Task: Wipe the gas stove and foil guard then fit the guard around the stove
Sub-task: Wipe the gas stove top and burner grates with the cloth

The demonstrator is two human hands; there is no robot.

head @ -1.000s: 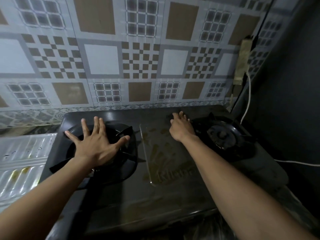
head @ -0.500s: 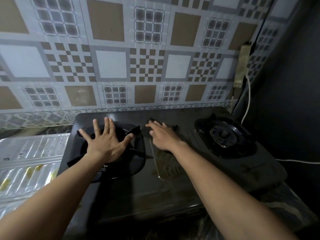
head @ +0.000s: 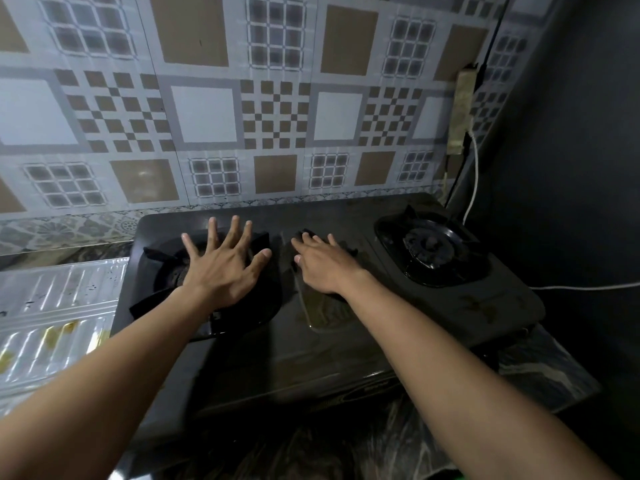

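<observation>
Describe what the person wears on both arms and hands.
Nothing is worn that shows. Both forearms are bare up to the frame's lower edge, with no sleeves in view. The left hand and right hand carry no gloves, and no rings, watch or bracelets can be seen at the fingers or wrists.

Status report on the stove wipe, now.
Left hand spread flat on left burner. Right hand pressing dark cloth on stove centre. Foil guard lying flat at left, unfitted. No obstruction.
</observation>
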